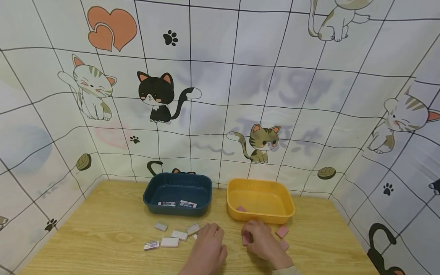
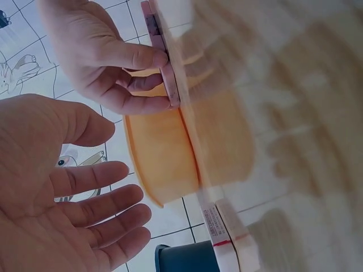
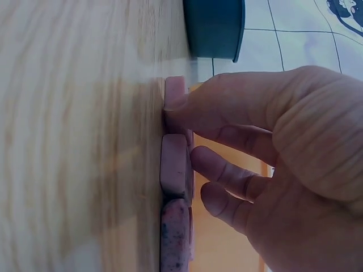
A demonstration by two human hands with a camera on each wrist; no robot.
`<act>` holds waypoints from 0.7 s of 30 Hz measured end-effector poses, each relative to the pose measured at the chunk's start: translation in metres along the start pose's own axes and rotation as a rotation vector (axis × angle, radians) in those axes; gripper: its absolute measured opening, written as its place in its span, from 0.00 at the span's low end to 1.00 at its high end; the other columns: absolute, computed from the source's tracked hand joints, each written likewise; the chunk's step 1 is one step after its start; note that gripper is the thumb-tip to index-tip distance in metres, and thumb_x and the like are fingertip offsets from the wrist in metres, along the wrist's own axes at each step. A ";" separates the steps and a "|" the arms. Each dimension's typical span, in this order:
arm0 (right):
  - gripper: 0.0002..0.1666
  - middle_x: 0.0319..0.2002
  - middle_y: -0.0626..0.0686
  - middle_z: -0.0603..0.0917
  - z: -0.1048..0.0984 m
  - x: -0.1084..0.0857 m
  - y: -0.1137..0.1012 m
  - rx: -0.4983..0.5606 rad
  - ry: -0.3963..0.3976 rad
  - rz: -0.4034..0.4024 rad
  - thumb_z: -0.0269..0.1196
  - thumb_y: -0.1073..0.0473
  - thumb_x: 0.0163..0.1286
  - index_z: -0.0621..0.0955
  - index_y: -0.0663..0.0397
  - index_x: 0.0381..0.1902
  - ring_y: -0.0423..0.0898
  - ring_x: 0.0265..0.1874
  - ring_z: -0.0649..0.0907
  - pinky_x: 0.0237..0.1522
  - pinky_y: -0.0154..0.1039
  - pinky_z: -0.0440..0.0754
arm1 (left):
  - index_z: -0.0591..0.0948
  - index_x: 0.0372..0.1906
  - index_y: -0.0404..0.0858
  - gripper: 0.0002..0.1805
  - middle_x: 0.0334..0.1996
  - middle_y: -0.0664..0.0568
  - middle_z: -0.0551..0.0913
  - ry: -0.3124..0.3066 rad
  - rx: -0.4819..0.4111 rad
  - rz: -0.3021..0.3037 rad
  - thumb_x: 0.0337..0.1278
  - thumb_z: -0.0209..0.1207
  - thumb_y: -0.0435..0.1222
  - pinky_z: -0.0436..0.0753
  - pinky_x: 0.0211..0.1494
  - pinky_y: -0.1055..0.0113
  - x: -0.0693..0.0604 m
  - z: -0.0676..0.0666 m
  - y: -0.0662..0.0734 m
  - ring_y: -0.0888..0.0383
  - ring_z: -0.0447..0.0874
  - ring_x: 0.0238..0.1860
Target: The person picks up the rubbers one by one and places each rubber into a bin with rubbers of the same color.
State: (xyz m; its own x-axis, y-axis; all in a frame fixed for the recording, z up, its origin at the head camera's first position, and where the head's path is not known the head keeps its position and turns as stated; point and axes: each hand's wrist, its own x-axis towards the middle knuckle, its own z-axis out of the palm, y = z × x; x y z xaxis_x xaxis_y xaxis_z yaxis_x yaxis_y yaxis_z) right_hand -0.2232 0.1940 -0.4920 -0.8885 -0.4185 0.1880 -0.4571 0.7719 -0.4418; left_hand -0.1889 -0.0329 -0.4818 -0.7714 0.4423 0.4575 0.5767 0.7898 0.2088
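Note:
My right hand pinches a pink eraser between thumb and finger, down on the table in front of the yellow basket. More pink erasers lie around that hand, among them a plain one and a speckled one. One pink eraser sits inside the yellow basket. My left hand is over the table, its fingers spread and loosely bent with nothing between them in the left wrist view. Beside it lie several white erasers, one in a printed sleeve.
At the back left stands a dark blue basket holding two sleeved erasers. A cat-printed sheet forms a wall close behind both baskets. Wooden tabletop extends to the left of the white erasers.

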 end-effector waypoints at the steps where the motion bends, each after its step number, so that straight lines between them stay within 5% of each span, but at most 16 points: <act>1: 0.21 0.38 0.40 0.78 0.000 0.000 0.000 -0.002 0.006 -0.003 0.77 0.73 0.48 0.84 0.46 0.36 0.40 0.37 0.71 0.39 0.39 0.71 | 0.82 0.40 0.37 0.10 0.43 0.48 0.79 -0.008 0.008 0.003 0.54 0.66 0.37 0.79 0.53 0.53 0.000 0.000 0.001 0.50 0.78 0.47; 11: 0.08 0.33 0.40 0.79 -0.008 0.003 0.001 0.084 0.082 -0.026 0.73 0.63 0.62 0.84 0.46 0.34 0.37 0.35 0.75 0.38 0.35 0.76 | 0.81 0.41 0.39 0.11 0.44 0.49 0.79 -0.064 0.012 -0.020 0.56 0.66 0.39 0.77 0.55 0.55 0.000 0.000 0.006 0.51 0.77 0.47; 17: 0.08 0.37 0.47 0.79 -0.026 0.004 -0.008 0.259 0.070 0.067 0.72 0.64 0.65 0.84 0.55 0.40 0.38 0.34 0.82 0.35 0.34 0.83 | 0.82 0.41 0.38 0.11 0.45 0.49 0.80 -0.073 0.006 -0.018 0.56 0.65 0.38 0.79 0.58 0.53 0.001 0.004 0.009 0.50 0.78 0.49; 21: 0.10 0.36 0.47 0.81 -0.036 0.008 -0.011 0.239 0.151 0.115 0.75 0.62 0.62 0.84 0.54 0.39 0.42 0.33 0.83 0.35 0.34 0.83 | 0.83 0.43 0.37 0.12 0.47 0.48 0.81 -0.110 -0.018 -0.028 0.57 0.64 0.38 0.79 0.59 0.51 0.004 0.006 0.012 0.50 0.79 0.52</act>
State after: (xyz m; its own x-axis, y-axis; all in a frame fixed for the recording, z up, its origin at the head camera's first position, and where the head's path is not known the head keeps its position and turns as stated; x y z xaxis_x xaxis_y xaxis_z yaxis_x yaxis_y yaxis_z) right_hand -0.2268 0.1998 -0.4545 -0.9380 -0.2452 0.2452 -0.3467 0.6684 -0.6581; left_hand -0.1870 -0.0190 -0.4825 -0.8116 0.4650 0.3537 0.5585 0.7952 0.2362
